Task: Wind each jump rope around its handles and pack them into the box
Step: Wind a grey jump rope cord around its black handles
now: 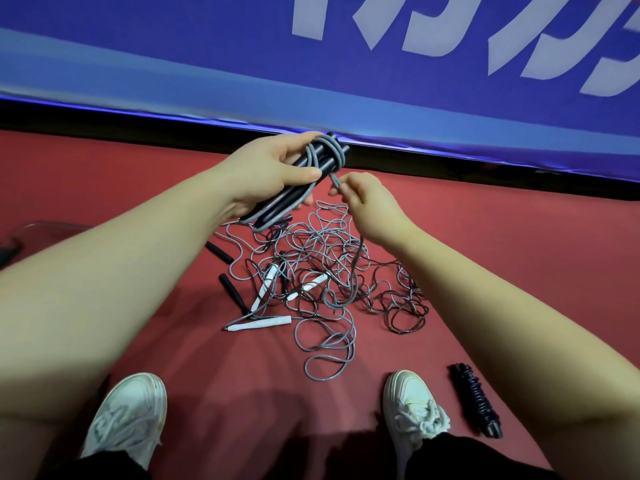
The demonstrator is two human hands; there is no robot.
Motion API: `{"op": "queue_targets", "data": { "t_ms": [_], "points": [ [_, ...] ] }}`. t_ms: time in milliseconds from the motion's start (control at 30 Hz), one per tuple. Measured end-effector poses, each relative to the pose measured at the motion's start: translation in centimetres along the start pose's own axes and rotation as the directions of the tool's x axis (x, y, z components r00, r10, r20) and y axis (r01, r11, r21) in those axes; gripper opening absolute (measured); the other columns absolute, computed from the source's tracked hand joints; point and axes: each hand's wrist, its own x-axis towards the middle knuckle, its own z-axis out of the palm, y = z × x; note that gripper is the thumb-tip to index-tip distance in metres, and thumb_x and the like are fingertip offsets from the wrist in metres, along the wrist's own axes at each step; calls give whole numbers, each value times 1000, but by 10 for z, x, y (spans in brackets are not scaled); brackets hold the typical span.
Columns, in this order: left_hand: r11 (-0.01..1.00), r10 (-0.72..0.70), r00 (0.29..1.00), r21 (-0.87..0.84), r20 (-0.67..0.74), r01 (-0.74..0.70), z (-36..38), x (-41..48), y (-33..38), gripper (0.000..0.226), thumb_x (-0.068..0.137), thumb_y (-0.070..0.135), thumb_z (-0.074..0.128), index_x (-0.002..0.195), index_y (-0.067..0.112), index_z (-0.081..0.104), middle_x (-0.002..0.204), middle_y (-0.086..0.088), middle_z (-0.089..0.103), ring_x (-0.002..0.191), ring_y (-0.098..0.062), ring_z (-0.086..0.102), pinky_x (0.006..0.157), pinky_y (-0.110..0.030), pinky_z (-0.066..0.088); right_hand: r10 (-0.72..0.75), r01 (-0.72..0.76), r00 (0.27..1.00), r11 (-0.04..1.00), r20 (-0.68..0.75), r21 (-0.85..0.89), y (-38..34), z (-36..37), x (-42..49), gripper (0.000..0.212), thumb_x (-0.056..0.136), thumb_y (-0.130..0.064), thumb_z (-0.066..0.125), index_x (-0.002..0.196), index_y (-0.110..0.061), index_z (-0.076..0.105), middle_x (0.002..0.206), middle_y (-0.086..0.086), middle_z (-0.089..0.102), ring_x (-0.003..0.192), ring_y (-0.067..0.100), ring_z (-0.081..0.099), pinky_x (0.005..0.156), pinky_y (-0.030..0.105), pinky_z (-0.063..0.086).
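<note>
**A few turns of grey rope on the handles, a tangle below**

At the far left a clear plastic rim [36,226] showed from behind the person's left forearm. Too little of it was visible to tell what it was.

The left hand [273,168] was raised above the red floor [519,258]. Its fingers and thumb were curled round a pair of black handles [304,161] held side by side. The grey rope [335,151] was looped a few times around the far end of the handles, and one strand ran back along them under the thumb.

Just right of that, the right hand [370,199] pinched the same rope between thumb and fingertips, close to the handles. From there the rope dropped away into the pile [311,268].

The pile lay on the floor between the two arms, grey and dark ropes tangled together. Two black handles [219,252] lay at its left edge, and three white handles [263,322] lay among the loops.

Nearer the person, two white shoes [128,414] stood apart on the floor. Beside the right one lay a black bundle [476,400], a rope already wound tight round its handles. A blue banner [207,64] with white lettering ran along the back.
</note>
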Motion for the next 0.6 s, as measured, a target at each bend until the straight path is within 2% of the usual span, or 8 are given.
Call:
{"op": "queue_targets", "data": {
  "t_ms": [133, 267, 333, 367, 433, 500, 533, 600],
  "points": [
    [998, 24, 1000, -53, -7, -25, 2, 3, 16, 52, 92, -3, 53, 134, 28, 46, 76, 8, 67, 58, -15, 64, 64, -33, 52, -46, 41, 998, 992, -42, -120, 8, 7, 0, 19, 95, -9, 40, 109, -9, 52, 97, 4, 53, 82, 21, 53, 71, 34, 42],
    [992, 86, 993, -88, -86, -94, -9, 10, 43, 50, 93, -2, 52, 136, 22, 48, 90, 2, 66, 56, -15, 64, 53, -24, 52, 226, -230, 971, 972, -79, -44, 35, 4, 6, 21, 88, -1, 38, 102, -10, 50, 97, 16, 63, 81, 31, 60, 73, 38, 49],
    [991, 101, 990, -74, -103, -109, -14, 11, 54, 50, 93, -1, 51, 139, 19, 47, 95, 2, 65, 57, -15, 64, 52, -23, 51, 382, -374, 922, 921, -67, 108, 42, -2, 17, 20, 89, 0, 32, 91, -14, 46, 91, 17, 60, 72, 28, 58, 72, 39, 50],
    [991, 105, 988, -66, -110, -113, -14, 10, 58, 50, 94, -1, 51, 140, 19, 46, 96, 1, 64, 57, -15, 64, 53, -24, 52, 444, -419, 895, 869, -42, 264, 38, -8, 24, 21, 90, 1, 30, 86, -16, 44, 84, 13, 56, 61, 22, 52, 63, 36, 48],
    [988, 116, 981, -80, -153, -130, -15, 9, 69, 49, 94, 1, 51, 140, 19, 45, 96, -1, 63, 57, -14, 64, 53, -24, 52, 458, -375, 888, 681, 34, 629, 25, -33, 34, 29, 87, 6, 24, 83, -19, 39, 68, 3, 44, 42, 10, 32, 43, 21, 30],
    [981, 120, 969, -123, -218, -149, -21, 10, 79, 45, 95, 2, 51, 135, 21, 49, 94, -5, 62, 57, -14, 63, 53, -25, 52, 323, -298, 932, 419, 166, 857, 19, -60, 36, 34, 75, 11, 24, 81, -20, 37, 61, 0, 40, 35, 5, 18, 40, 14, 16],
    [979, 116, 965, -138, -235, -151, -23, 9, 83, 42, 95, 3, 50, 133, 22, 51, 93, -6, 61, 56, -14, 63, 53, -25, 52, 253, -345, 931, 376, 263, 860, 22, -66, 32, 32, 73, 9, 28, 82, -20, 39, 60, 1, 43, 35, 5, 19, 40, 15, 17],
    [984, 96, 972, -124, -214, -124, -21, 6, 83, 43, 95, 3, 50, 134, 22, 51, 94, -7, 61, 56, -14, 64, 52, -24, 53, 283, -511, 857, 578, 431, 636, 34, -61, 20, 29, 80, 5, 35, 92, -18, 46, 74, 5, 55, 47, 9, 38, 46, 21, 29]
  ]
}}
